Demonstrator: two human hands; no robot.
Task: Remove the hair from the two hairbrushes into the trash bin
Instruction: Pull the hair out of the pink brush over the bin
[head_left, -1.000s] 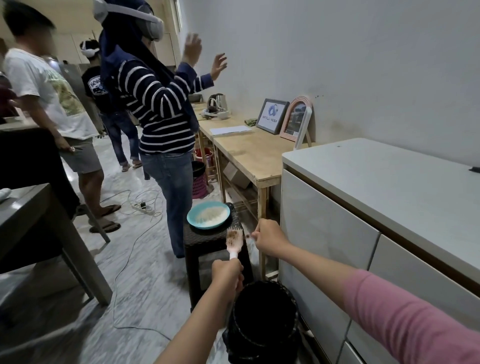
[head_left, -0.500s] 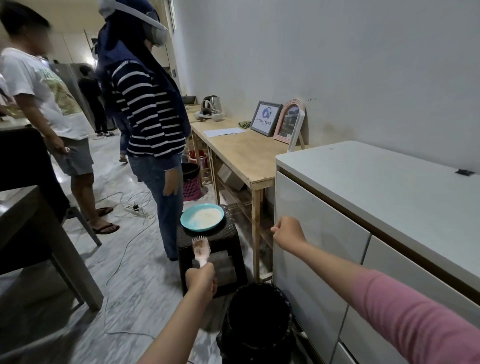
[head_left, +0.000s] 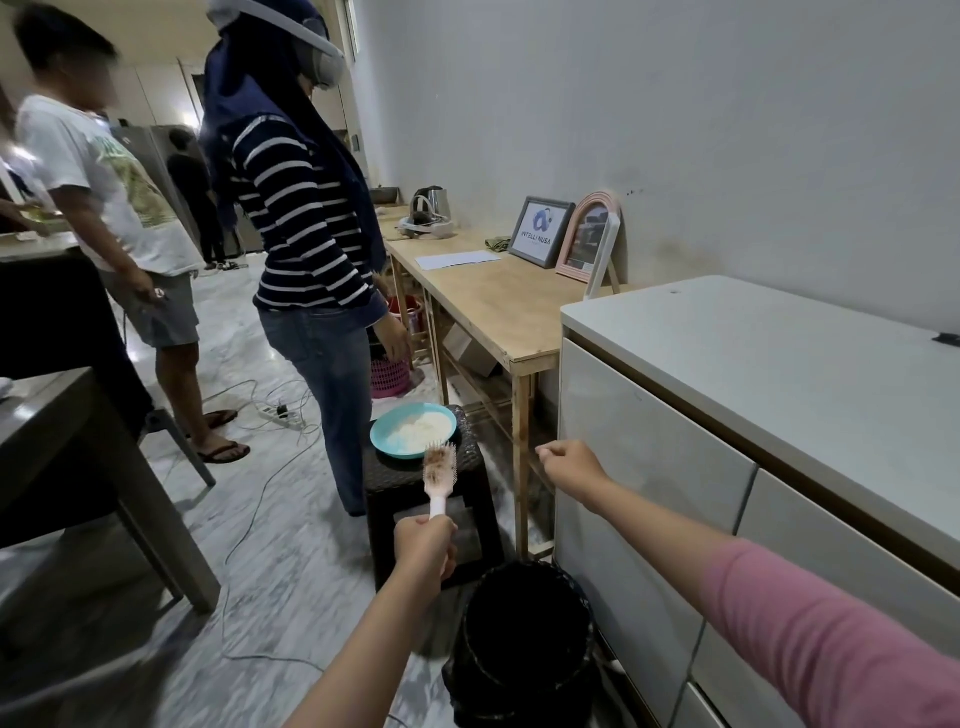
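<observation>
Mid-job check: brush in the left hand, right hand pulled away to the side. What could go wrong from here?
1. The hairbrush in the left hand is held over the dark stool, not over the trash bin; loosened hair could fall on the floor or near the plate.
2. The right hand is closed, well beyond the bin; anything pinched there would miss if released now.
3. A person stands close behind the stool, so a swing could bump them.

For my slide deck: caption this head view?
Left hand holds hair-clogged pink plastic hairbrush near round black trash bin; right hand closed, apart.
</observation>
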